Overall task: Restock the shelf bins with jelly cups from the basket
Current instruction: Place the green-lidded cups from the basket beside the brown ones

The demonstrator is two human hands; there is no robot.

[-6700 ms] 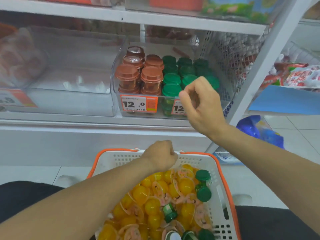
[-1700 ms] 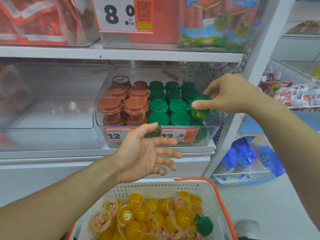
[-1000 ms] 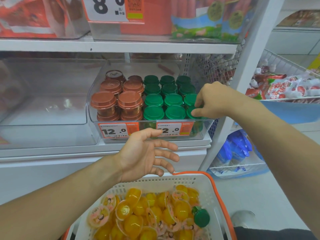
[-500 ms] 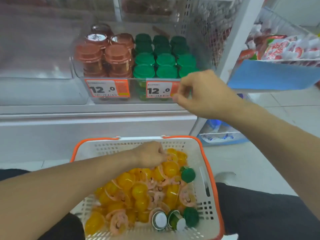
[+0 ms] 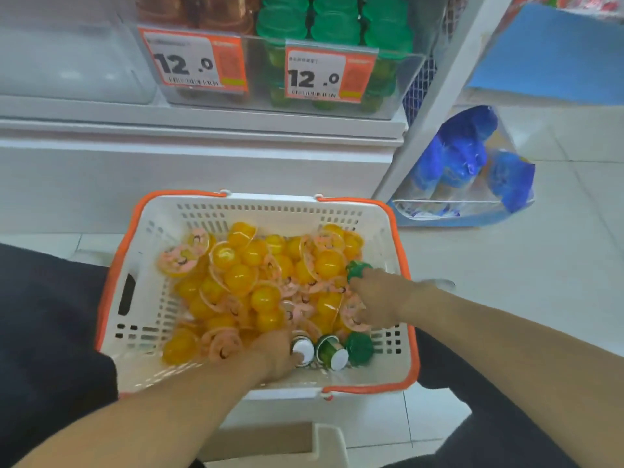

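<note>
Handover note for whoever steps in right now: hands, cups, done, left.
Left hand: down in the basket, fingers on a white-bottomed green cup at the near edge; grip not clear.
Right hand: in the basket, fingers at a green-lidded cup by the right wall; hold not clear.
Two more green cups lie at the near edge, amid many yellow jelly cups.
Done: shelf bin holds rows of green cups.
Left: shelve the remaining green cups, then the yellow ones.

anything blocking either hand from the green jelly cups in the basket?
Nothing visible. The left hand already touches a lying green cup at the basket's near edge; the right hand is on another green cup by the right wall.
</note>
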